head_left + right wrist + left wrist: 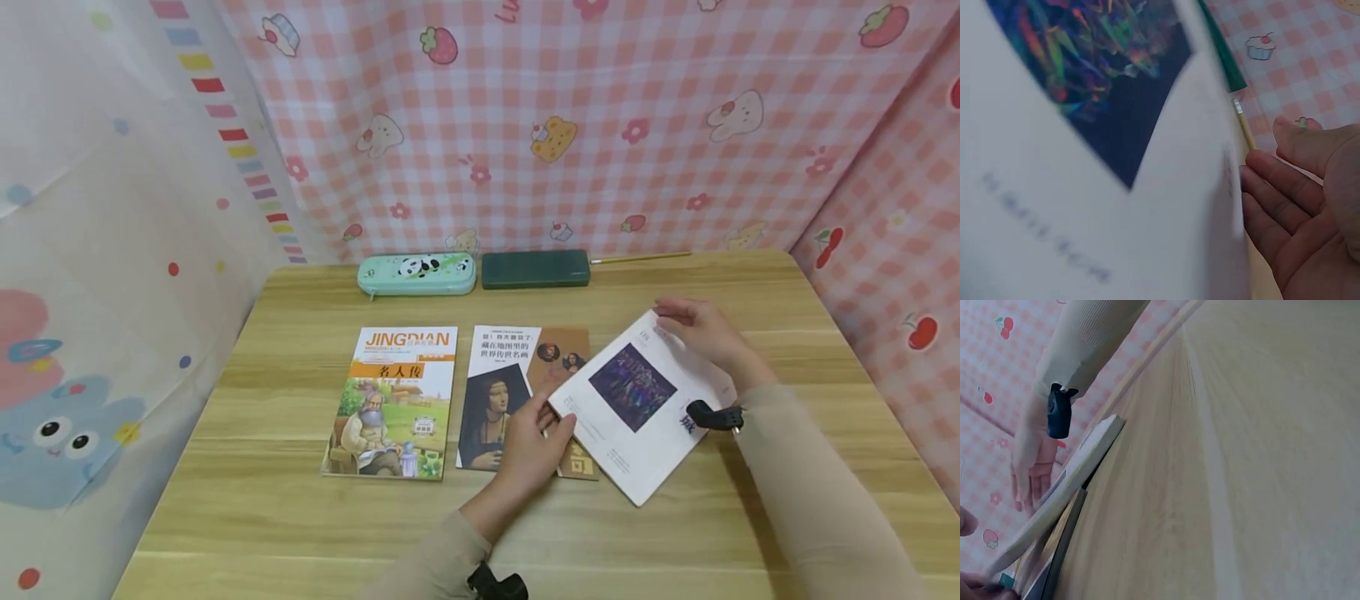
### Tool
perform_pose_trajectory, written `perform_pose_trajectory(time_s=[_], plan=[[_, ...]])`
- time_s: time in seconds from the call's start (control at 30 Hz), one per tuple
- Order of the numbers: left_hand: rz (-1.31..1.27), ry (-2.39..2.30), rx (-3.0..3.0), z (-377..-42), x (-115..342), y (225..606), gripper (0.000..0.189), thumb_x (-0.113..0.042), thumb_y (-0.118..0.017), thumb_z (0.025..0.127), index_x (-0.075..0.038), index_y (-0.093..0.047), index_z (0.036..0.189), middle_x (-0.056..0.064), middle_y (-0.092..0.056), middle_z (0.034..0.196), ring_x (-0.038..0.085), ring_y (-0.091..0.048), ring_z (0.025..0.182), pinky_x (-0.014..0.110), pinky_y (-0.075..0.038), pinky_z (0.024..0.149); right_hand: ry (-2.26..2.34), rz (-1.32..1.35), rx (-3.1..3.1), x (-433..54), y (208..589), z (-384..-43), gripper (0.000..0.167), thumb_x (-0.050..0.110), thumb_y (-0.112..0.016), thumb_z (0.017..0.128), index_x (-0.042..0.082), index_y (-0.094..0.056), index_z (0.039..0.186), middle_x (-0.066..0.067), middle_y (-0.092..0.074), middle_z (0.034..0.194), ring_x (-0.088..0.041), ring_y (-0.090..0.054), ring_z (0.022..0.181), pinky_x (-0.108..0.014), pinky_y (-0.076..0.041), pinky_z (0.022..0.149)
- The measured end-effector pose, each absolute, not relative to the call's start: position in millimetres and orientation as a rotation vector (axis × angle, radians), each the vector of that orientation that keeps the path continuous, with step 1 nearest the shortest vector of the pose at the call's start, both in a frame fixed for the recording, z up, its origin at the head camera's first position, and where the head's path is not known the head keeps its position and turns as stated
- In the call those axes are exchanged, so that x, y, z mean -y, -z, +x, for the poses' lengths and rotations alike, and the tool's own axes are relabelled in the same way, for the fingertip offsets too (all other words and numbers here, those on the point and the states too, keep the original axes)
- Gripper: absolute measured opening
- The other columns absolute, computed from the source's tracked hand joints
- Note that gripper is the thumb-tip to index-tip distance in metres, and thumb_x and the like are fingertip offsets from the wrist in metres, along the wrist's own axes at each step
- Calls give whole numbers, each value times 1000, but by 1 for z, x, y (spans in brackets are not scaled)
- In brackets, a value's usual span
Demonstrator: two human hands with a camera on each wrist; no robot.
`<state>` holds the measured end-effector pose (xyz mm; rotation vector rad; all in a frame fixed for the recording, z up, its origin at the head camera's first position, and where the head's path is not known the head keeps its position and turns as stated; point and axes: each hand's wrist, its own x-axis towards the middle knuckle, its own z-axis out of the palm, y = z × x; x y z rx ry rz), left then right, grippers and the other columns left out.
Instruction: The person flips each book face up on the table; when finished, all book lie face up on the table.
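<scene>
A white book point(633, 408) with a dark, colourful picture on its cover lies turned at an angle, its left part raised over a brown-and-white book point(498, 400) with a portrait on it. My left hand point(534, 442) pinches the white book's left corner, thumb at the edge of the cover and fingers partly hidden. At the upper right edge is my right hand point(701, 333), fingers extended beside the book; in the right wrist view those fingers point(1285, 206) are nearly straight along its edge. Left of both lies a book with orange lettering point(393, 408).
Along the back of the wooden table point(247, 517) lie a mint pencil case point(416, 275) with pandas, a dark green case point(536, 269) and a thin yellowish pencil point(641, 259). A pink checked curtain point(525, 100) hangs behind them.
</scene>
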<state>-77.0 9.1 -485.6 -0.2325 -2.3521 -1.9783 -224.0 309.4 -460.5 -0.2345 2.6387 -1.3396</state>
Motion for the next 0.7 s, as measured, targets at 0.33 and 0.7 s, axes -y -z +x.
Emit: perform_pose_trajectory(time_s=[0.33, 0.7], plan=[[-276, 1705, 2493, -87, -4, 483, 41, -14, -71, 90, -2, -68, 129, 12, -64, 136, 27, -57, 130, 37, -43, 114, 1236, -268, -2784, -336, 459, -201, 50, 25, -63, 102, -7, -54, 139, -28, -60, 134, -43, -58, 122, -8, -44, 91], [-294, 1761, 2564, -99, -4, 479, 33, -17, -72, 91, -2, -72, 121, 11, -72, 121, 25, -66, 116, 36, -53, 100, 1028, -124, -2856, -370, 464, -168, 43, 29, -66, 100, -7, -66, 123, -27, -68, 115, -38, -62, 102, -21, -47, 79]])
